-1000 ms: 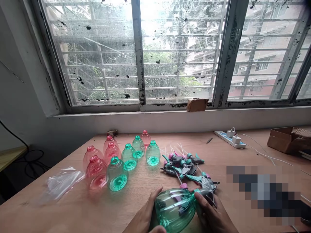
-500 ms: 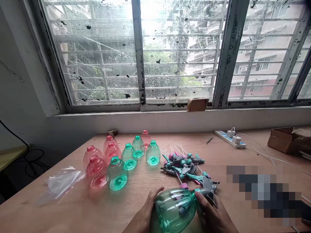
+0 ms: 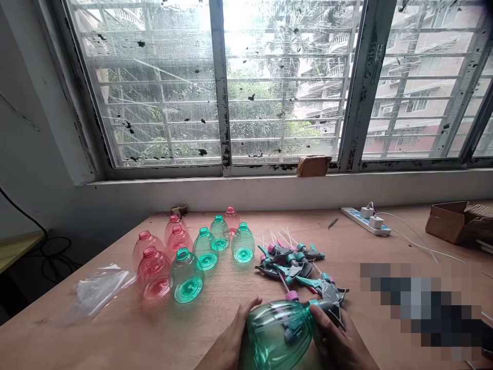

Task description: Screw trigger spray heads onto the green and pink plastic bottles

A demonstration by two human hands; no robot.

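A clear green spray bottle [image 3: 279, 334] lies tilted on its side between my hands at the front of the table. My left hand [image 3: 233, 334] is wrapped round its base end. At the neck, my right hand [image 3: 339, 334] grips the teal collar of a grey trigger sprayer head [image 3: 330, 308], which sits at the bottle's mouth; how tightly it is seated I cannot tell. Just beyond lies a pile of trigger sprayer heads [image 3: 290, 262] in grey, teal and pink, with thin white tubes. To the left stand several open green bottles [image 3: 187, 280] and pink bottles [image 3: 153, 275].
Clear plastic bags [image 3: 102, 290] lie at the left of the wooden table. At the back right are a white power strip [image 3: 365, 221] with cords and an open cardboard box [image 3: 450, 223]. A small dark tool [image 3: 333, 223] lies near the wall. A blurred patch covers the right front.
Almost nothing differs. Both hands keep their hold on the green bottle, and the view has shifted very slightly.
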